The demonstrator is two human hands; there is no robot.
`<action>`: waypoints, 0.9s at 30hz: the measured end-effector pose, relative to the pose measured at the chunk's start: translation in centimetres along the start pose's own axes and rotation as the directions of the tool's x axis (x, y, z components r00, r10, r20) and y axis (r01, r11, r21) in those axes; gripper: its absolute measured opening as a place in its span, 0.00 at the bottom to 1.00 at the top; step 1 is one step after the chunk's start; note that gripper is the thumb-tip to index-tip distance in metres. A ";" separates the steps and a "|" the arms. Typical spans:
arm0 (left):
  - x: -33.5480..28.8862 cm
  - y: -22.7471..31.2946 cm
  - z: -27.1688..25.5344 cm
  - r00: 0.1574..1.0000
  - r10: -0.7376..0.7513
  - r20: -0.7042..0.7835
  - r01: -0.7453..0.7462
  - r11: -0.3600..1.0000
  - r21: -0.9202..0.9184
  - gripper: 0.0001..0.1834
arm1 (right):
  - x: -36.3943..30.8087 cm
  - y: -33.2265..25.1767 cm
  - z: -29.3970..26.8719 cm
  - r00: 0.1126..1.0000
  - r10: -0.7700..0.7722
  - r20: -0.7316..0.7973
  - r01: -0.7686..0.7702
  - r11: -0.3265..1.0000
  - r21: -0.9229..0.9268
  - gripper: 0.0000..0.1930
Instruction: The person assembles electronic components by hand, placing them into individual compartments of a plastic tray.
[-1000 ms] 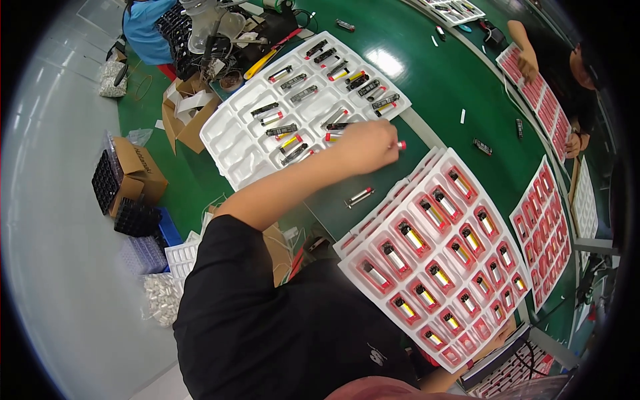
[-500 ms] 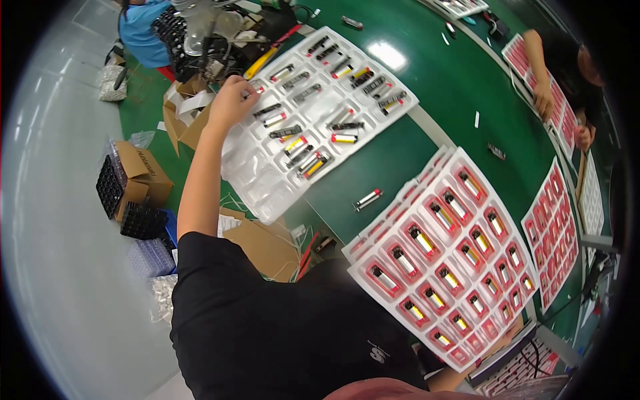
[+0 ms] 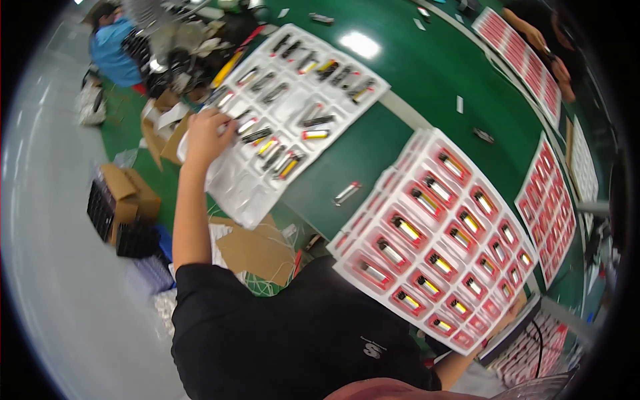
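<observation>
My left hand [image 3: 208, 137] is at the left edge of a white moulded tray [image 3: 243, 200]. Its fingers are curled together over a compartment there; what lies between them is too blurred to make out. Loose small cylindrical parts, silver, yellow and black, lie in many compartments, such as a yellow-sided cylinder [image 3: 315, 135]. On the right a stack of white trays with red inserts [image 3: 367, 230] leans toward me, its top tray holding silver and yellow cylinders with black ends [image 3: 405, 229]. My right hand [image 3: 512, 316] is at the stack's lower right edge, fingers mostly hidden.
One loose cylinder [image 3: 347, 193] lies on the green table [image 3: 333, 167] between the trays. A yellow-handled tool [image 3: 228, 69] is past the left tray. Cardboard boxes [image 3: 137, 190] stand on the floor at left. Another person's hands [image 3: 559, 67] work over red-filled trays [image 3: 523, 63] at far right.
My left hand has moved toward me along the left edge of the tray. The whole view has shifted slightly. The tray stack stays at my right, with my right arm beneath it.
</observation>
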State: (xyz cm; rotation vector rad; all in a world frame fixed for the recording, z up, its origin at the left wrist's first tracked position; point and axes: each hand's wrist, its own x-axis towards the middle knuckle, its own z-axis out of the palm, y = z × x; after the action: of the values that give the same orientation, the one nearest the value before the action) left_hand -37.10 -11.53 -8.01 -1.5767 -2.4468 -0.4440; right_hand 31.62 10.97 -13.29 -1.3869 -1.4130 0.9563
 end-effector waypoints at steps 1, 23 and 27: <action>-0.4 0.0 -0.4 1.000 -0.013 -0.016 0.013 1.000 -0.021 0.10 | -0.6 -0.2 -1.5 1.000 -0.004 -0.030 0.003 1.000 -0.022 0.15; -3.1 19.0 -2.7 0.879 0.197 0.435 0.009 0.904 -0.428 0.21 | 17.8 -16.1 6.2 0.629 -0.248 0.737 0.681 0.632 -0.369 0.17; -4.0 21.0 1.7 0.879 0.380 0.286 -0.217 0.855 -0.470 0.15 | 21.0 -11.5 13.6 0.456 -0.284 0.843 0.829 0.479 -0.287 0.31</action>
State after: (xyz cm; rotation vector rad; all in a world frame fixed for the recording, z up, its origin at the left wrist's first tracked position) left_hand -16.33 -6.19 -7.84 -2.3889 -2.3857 -0.7197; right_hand 16.19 32.04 -4.48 -0.7403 -2.8746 0.4237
